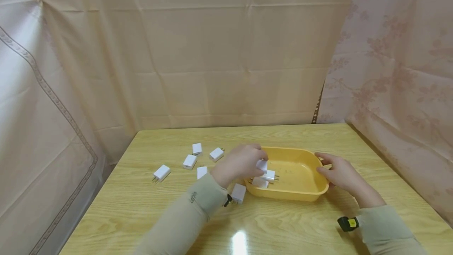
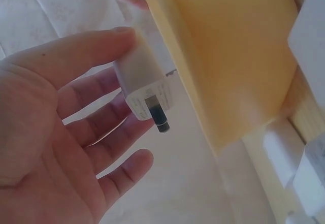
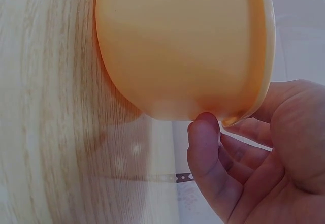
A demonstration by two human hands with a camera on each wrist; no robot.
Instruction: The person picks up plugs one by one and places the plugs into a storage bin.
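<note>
My left hand (image 1: pixel 242 163) pinches a white charger (image 2: pixel 139 74) between thumb and fingers, its metal prongs bare, over the left end of a yellow plastic tray (image 1: pixel 283 195). Below it, in the tray's left end, lie other white chargers, one of them (image 1: pixel 270 175) with its prongs pointing right. My right hand (image 1: pixel 341 172) grips the tray's right end at the rim; the right wrist view has the fingers (image 3: pixel 204 142) bent against the outside of the wall. The left forearm partly covers the table in the head view.
Several white chargers lie loose left of the tray, the farthest (image 1: pixel 162 172) toward the left. One charger (image 1: pixel 238 193) sits beside the tray's near left corner. The wood-grain table (image 1: pixel 290 223) meets hanging cloth (image 1: pixel 226 50) at its back and sides.
</note>
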